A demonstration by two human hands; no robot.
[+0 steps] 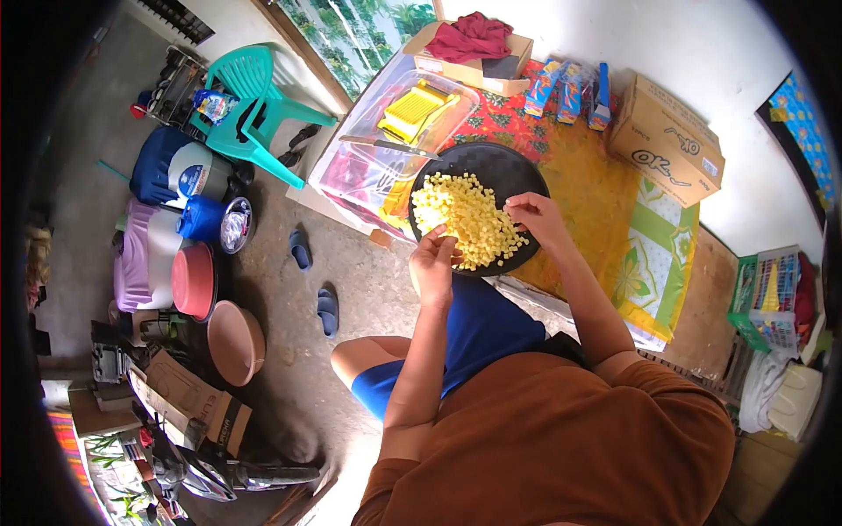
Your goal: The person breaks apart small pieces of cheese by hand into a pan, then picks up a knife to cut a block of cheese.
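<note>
A heap of small pale-yellow diced cubes (469,215), perhaps potato, lies in a round black tray (526,171) at the table's near edge. At the heap's near left side is my left hand (433,265), its fingers bent together at the cubes. My right hand (535,216) reaches over the tray's right side, thumb and fingers drawn together beside the heap. What either hand pinches, if anything, is too small to make out. Just beyond the tray, a knife (377,144) rests across a clear plastic box (338,180), near a yellow slicer (419,111).
An open carton (504,86) with dark red cloth, several blue boxes (570,92) and a large cardboard box (667,140) stand along the table's back. A green chair (241,70), basins (235,342) and slippers (326,311) are on the floor at left.
</note>
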